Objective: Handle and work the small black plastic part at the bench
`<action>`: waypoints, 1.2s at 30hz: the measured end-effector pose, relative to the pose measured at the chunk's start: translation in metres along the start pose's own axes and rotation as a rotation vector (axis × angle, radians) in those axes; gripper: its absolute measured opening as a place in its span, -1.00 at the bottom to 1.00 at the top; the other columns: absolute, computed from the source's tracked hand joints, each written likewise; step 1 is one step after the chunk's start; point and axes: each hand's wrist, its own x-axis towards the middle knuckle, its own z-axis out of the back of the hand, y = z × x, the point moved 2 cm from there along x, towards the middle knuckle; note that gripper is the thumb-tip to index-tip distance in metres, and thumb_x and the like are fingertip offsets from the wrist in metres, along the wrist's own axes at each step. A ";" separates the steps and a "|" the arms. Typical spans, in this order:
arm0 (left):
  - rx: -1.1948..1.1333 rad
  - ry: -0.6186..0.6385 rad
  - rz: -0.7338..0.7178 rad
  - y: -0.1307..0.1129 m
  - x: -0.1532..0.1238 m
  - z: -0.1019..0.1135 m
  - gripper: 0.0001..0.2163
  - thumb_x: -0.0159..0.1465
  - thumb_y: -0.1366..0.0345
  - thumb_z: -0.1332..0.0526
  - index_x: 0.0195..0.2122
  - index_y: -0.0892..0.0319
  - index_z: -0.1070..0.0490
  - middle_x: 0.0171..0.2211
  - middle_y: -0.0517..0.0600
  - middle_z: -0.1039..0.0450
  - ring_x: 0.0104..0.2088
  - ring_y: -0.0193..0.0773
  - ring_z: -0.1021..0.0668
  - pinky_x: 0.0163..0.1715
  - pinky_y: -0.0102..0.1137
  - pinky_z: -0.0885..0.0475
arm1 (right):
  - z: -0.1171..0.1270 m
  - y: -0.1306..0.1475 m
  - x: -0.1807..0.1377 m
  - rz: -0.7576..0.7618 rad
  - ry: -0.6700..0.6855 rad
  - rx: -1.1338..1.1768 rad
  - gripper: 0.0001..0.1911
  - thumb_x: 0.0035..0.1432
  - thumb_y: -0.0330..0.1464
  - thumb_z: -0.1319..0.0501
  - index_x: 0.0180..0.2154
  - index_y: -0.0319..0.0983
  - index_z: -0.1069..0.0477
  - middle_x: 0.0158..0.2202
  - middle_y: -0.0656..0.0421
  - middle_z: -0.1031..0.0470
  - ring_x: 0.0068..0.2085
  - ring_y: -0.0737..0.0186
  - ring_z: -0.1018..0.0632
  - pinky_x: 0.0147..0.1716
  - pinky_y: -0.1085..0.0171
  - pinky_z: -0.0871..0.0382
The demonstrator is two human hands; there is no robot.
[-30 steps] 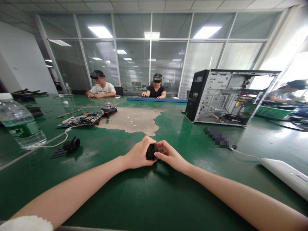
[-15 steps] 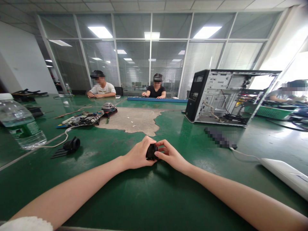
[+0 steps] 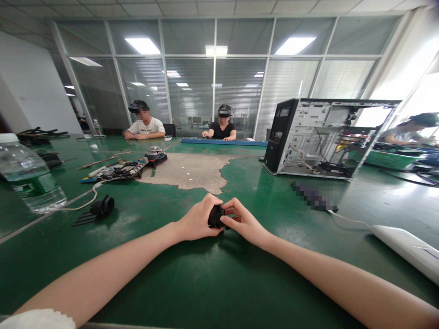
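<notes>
In the head view, the person's left hand point(image 3: 198, 222) and right hand point(image 3: 244, 222) meet over the middle of the desk point(image 3: 212, 283), a little toward its near edge. Both grip one small black part point(image 3: 216, 215). The left hand is curled around the part's left side, and the right hand's thumb and fingers point(image 3: 230, 204) pinch its right side. Most of the part is hidden between the hands, so its exact kind cannot be told. Both forearms rest low over the green mat.

Toward the left edge lies a clear water bottle point(image 3: 30, 176) on its side, with a black cabled piece point(image 3: 101, 206) near it. A circuit board point(image 3: 116, 170) lies further back, beside a worn bare patch point(image 3: 192, 171) in the mat. An open computer case point(image 3: 322, 137) stands toward the far right. A white device point(image 3: 408, 249) lies at the right edge. Two people point(image 3: 222, 123) sit at the far edge.
</notes>
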 end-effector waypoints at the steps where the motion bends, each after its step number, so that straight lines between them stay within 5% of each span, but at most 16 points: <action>1: 0.000 0.002 -0.001 0.000 0.000 0.000 -0.49 -0.05 0.31 -0.28 -0.10 0.11 -0.09 -0.18 -0.01 -0.20 -0.21 -0.18 -0.38 -0.24 -0.31 -0.34 | 0.000 -0.001 0.000 -0.012 0.004 0.011 -0.77 0.03 -0.27 -0.19 -0.26 -0.17 -0.21 -0.24 0.19 -0.32 -0.17 0.22 -0.43 -0.30 0.26 -0.39; 36: 0.016 0.015 0.005 0.001 0.001 0.000 -0.50 -0.04 0.28 -0.27 -0.10 0.14 -0.08 -0.18 0.00 -0.18 -0.23 -0.20 -0.37 -0.26 -0.33 -0.33 | 0.000 0.001 0.001 -0.001 0.000 0.000 -0.79 0.04 -0.28 -0.17 -0.29 -0.18 -0.20 -0.26 0.20 -0.32 -0.18 0.24 -0.43 -0.30 0.27 -0.39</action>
